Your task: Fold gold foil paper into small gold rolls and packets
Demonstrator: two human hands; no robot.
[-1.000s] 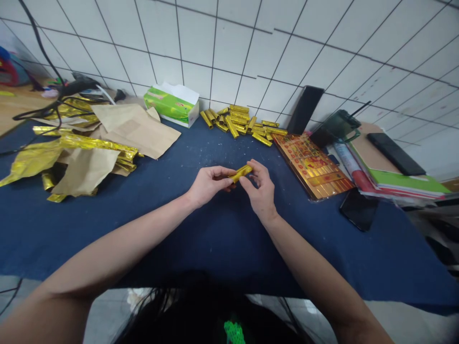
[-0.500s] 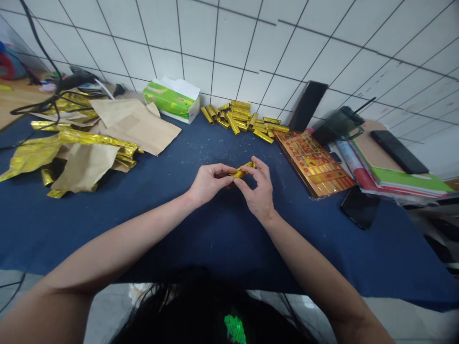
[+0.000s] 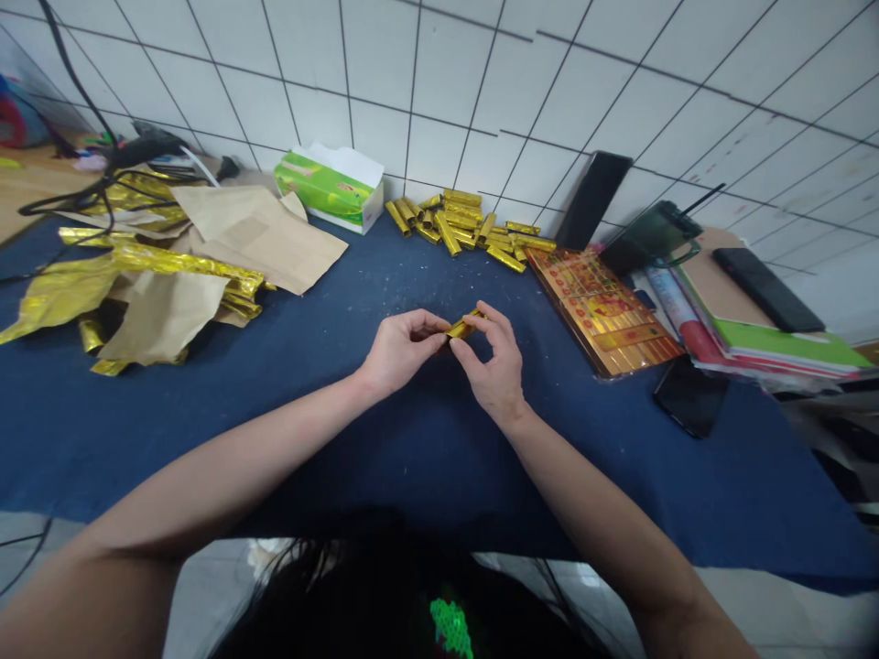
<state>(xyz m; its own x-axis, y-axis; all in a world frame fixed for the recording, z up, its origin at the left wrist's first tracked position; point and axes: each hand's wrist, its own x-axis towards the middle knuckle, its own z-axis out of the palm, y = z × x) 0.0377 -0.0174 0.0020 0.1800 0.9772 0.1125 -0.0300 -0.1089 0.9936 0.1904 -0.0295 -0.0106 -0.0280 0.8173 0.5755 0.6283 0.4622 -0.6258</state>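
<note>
Between my two hands, over the middle of the dark blue tablecloth, is a small gold foil paper roll. My left hand pinches its left end between thumb and fingers. Curled around the right part of the roll, my right hand grips it with thumb and fingertips. Part of the roll is hidden by the fingers. Beyond my hands, against the wall, lies a pile of similar gold rolls, some showing hollow ends.
Gold foil scraps and brown paper lie at left beside a green tissue box. At right are a flat pack of gold-and-red sheets, a dark mug, a phone and stacked books. A tiled wall borders the back.
My right thumb and fingers have shifted slightly along the gold roll. Both hands stay in nearly the same place, and the rest of the table looks unchanged.
</note>
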